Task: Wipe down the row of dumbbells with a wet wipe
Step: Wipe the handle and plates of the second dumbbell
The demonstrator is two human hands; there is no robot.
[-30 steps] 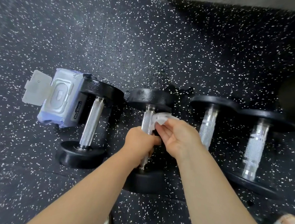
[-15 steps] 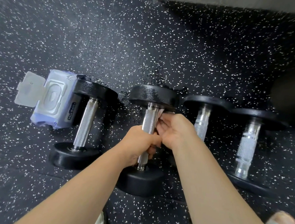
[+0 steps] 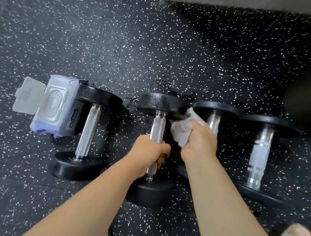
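Wipe (image 3: 180, 131) sits bunched in my right grip (image 3: 200, 142), beside the second dumbbell (image 3: 157, 128) of four; my left grip (image 3: 149, 156) holds its handle.

4 dumbbells lie in a row on the floor, roughly parallel, all w/ black round heads & knurled silver handles. Leftmost dumbbell (image 3: 89, 131) leans its far end to the right. 2nd dumbbell (image 3: 157, 128) is gripped at the near half of its handle by the left hand (image 3: 149, 155). 3rd dumbbell (image 3: 213, 120) & 4th dumbbell (image 3: 258, 154) sit just beside each other. Wet wipe (image 3: 181, 131): white, crumpled, bunched in the right hand (image 3: 200, 141), betw 2nd & 3rd, at the 2nd's far head
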